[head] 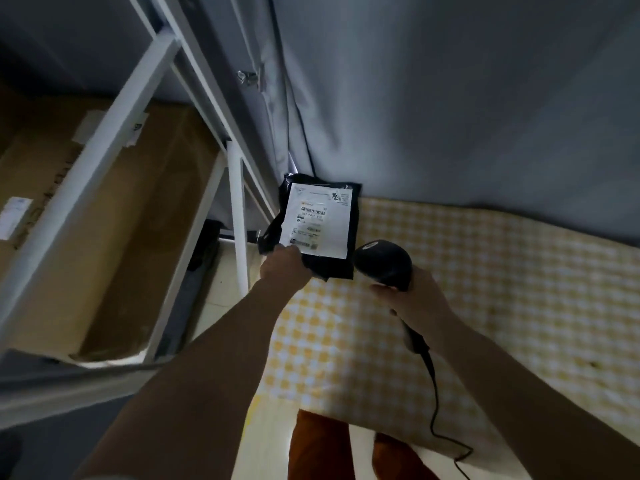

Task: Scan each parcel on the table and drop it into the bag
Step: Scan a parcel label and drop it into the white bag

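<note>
A black plastic parcel (320, 221) with a white shipping label facing up is held at its near left corner by my left hand (284, 266), over the far left corner of the table. My right hand (412, 299) grips a black handheld barcode scanner (384, 263), whose head sits just right of the parcel's near edge and points toward it. The scanner's cable (433, 393) trails down past the table's front edge. The table (485, 289) wears a yellow and white checked cloth. No bag is visible.
A white metal shelf frame (104, 161) stands to the left, with a large cardboard box (114, 237) behind it. Grey fabric (450, 98) hangs behind the table. My orange trousers (318, 448) show below the table's front edge.
</note>
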Tool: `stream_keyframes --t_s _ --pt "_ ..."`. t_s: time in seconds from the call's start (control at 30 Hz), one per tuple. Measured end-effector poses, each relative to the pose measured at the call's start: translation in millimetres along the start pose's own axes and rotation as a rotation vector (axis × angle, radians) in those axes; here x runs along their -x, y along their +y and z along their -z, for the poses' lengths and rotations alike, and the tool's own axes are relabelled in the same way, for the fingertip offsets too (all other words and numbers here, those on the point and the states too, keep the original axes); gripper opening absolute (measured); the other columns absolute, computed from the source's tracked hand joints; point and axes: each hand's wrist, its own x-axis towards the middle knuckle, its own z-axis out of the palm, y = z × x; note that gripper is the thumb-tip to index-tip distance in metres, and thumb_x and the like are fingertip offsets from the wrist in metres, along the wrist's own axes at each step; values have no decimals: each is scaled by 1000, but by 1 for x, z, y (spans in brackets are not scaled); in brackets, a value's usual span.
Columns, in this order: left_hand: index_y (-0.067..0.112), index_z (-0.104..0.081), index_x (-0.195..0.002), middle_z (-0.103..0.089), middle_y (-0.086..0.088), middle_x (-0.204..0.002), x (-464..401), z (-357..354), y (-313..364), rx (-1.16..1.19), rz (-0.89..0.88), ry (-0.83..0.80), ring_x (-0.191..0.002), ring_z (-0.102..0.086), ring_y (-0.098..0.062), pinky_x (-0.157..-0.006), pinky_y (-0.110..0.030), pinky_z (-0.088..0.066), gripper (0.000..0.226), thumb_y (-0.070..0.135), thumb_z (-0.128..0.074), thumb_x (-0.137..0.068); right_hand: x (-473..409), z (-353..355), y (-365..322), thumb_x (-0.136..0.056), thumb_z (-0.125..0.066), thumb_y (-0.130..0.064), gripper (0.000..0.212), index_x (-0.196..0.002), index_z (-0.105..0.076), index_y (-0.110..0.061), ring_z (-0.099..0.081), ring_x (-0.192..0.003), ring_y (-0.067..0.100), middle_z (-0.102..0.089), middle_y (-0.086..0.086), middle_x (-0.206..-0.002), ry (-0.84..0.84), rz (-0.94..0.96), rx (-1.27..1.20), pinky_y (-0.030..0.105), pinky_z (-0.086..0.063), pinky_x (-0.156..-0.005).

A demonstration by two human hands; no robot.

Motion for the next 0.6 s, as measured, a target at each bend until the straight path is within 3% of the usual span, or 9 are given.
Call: stream_keyframes --t_s 0.2,0.33,0.47,0.6 --pt "10 -44 -133 -39 -14 -127 -83 -9 -5 134 32 -20 -119 -43 -33 -92 -38 -45 68 48 -68 -82 -43 -36 -16 -84 -70 -10 13 -89 -60 -16 -59 -66 25 -62 7 -69 33 -73 -13 35 -45 -62" --pt "5 -36 -135 -38 -18 -135 -113 -19 -11 293 181 -29 -130 -36 -35 -101 -46 -40 90 50 -79 -71 -58 -56 -20 -83 -70 -10 13 -87 -61 -19 -63 -72 36 -68 16 -79 79 -117 -19 46 -53 -66" --pt "4 -33 -136 -37 -19 -139 -130 -31 -12 212 245 21 -132 -34 -36 -107 -45 -34 101 56 -81 -65 -65 -66 -17 -83 -70 -8 22 -80 -59 -27 -58 -68 29 -64 9 -71 104 -166 -69 38 -48 -62" --pt "6 -33 -135 -36 -18 -139 -141 -34 -9 168 270 52 -131 -35 -35 -105 -45 -35 104 53 -86 -60 -66 -70 -15 -83 -70 -9 10 -89 -64 -15 -60 -71 35 -67 23 -85 139 -216 -69 54 -53 -72"
